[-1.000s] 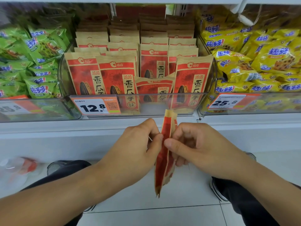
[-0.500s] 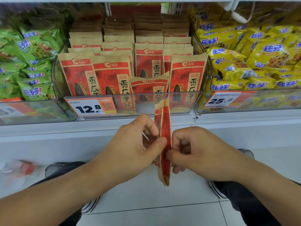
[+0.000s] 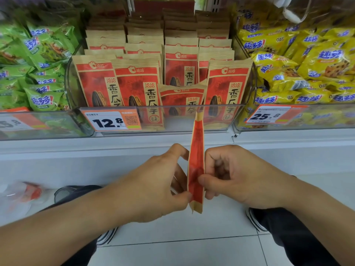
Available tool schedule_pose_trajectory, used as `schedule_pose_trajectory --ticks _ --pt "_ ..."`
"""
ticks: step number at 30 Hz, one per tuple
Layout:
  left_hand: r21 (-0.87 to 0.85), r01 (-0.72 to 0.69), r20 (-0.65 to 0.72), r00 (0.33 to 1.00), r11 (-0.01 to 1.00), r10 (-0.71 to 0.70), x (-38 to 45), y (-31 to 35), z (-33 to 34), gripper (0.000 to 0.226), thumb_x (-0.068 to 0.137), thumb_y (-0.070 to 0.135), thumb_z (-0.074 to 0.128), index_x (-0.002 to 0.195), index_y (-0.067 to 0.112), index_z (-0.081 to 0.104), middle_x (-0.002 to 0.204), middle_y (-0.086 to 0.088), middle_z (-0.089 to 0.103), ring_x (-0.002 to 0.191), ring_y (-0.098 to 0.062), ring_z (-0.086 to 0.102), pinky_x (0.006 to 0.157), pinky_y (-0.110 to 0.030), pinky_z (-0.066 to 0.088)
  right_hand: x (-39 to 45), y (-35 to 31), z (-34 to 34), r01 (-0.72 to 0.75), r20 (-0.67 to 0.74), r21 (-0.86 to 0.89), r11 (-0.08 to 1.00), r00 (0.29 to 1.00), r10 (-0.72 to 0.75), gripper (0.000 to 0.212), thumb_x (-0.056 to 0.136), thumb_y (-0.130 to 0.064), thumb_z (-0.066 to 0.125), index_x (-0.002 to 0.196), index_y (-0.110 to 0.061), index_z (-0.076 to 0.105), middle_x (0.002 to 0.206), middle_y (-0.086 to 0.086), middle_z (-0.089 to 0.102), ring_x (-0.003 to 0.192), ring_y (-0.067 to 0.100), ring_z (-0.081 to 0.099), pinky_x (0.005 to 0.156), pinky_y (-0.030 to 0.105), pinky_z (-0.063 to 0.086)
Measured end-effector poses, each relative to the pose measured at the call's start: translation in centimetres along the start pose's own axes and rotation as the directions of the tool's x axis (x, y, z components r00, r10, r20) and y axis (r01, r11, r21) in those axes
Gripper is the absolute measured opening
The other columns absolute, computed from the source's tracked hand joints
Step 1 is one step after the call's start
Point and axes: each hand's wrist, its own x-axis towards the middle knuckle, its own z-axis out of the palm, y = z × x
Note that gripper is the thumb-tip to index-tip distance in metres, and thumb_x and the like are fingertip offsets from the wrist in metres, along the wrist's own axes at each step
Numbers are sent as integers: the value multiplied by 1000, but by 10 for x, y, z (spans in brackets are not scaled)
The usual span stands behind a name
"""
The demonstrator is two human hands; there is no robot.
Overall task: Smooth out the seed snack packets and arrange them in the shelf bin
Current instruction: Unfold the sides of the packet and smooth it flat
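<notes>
A flat red and tan paper seed packet [image 3: 196, 162] stands edge-on and upright between both hands, in front of and below the clear plastic shelf bin [image 3: 192, 118]; the left hand [image 3: 153, 181] pinches its lower left edge, thumb low and forefinger curled higher; the right hand [image 3: 232, 175] pinches the right side, thumb against the red face, its other fingers curled; inside the bin, matching red seed packets [image 3: 134, 85] stand in rows, one shorter slumped packet [image 3: 181, 98] at the front, behind an orange and white price tag [image 3: 111, 120] reading 12.8
</notes>
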Motion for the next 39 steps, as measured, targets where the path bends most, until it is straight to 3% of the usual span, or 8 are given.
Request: schedule_pose_trajectory --ticks 5,11,14,17,24,29,33,39 --pt "-36 -39 44 998 999 41 -2 0 2 36 93 17 62 117 34 40 100 3 70 77 -11 74 79 -39 60 2 2 1 35 -21 -26 999 999 -35 20 91 -3 66 74 -3 54 67 2 71 66 21 69 69 50 56" --pt "-2 -76 31 997 997 76 1 -7 4 38 94 16 61 120 35 41 102 8 69 85 -9 72 83 -39 58 0 4 -1 35 -12 -40 999 999 -35 21 91 -4 66 73 -5 54 69 2 72 67 20 71 71 54 56" --pt "-233 -63 -2 998 971 64 3 -6 5 23 93 23 59 116 25 54 103 1 71 89 -19 73 88 -45 57 0 4 0 28 -9 -46 999 1000 -29 20 90 -7 67 74 -6 56 68 4 72 65 21 71 71 55 56" --pt "-499 30 -21 999 866 -46 6 1 4 17 99 22 55 108 8 60 93 -15 74 85 -29 74 84 -46 60 -1 4 4 58 5 -94 994 998 -58 20 90 -20 71 76 -10 60 71 4 72 68 23 70 70 53 56" --pt "-398 30 -70 996 917 -63 12 -6 10 16 101 18 49 106 9 62 84 -10 73 75 -28 74 69 -43 62 -2 0 0 42 92 -215 976 996 -23 11 88 -27 74 83 -19 68 79 -3 73 69 12 68 69 39 57" --pt "-268 38 -110 991 963 -70 16 -11 9 19 104 16 41 105 13 60 92 -9 74 78 -26 74 72 -45 61 0 3 -17 -136 -137 -384 913 986 89 23 89 -42 68 77 -23 65 70 -12 69 63 5 64 62 27 52" --pt "-181 45 -168 983 983 -76 18 -13 7 21 104 14 40 100 16 61 93 -6 73 82 -25 70 75 -47 59 -1 6 -28 -300 -191 -321 898 949 249 29 87 -56 62 98 -29 59 88 -8 69 75 5 69 74 33 57" --pt "-149 57 -203 975 987 -87 19 -14 4 21 104 14 41 99 20 61 93 -2 73 89 -22 69 83 -48 56 0 -2 -24 -146 -250 138 980 952 177 10 96 -19 62 102 -13 67 95 1 77 84 14 74 77 32 62"
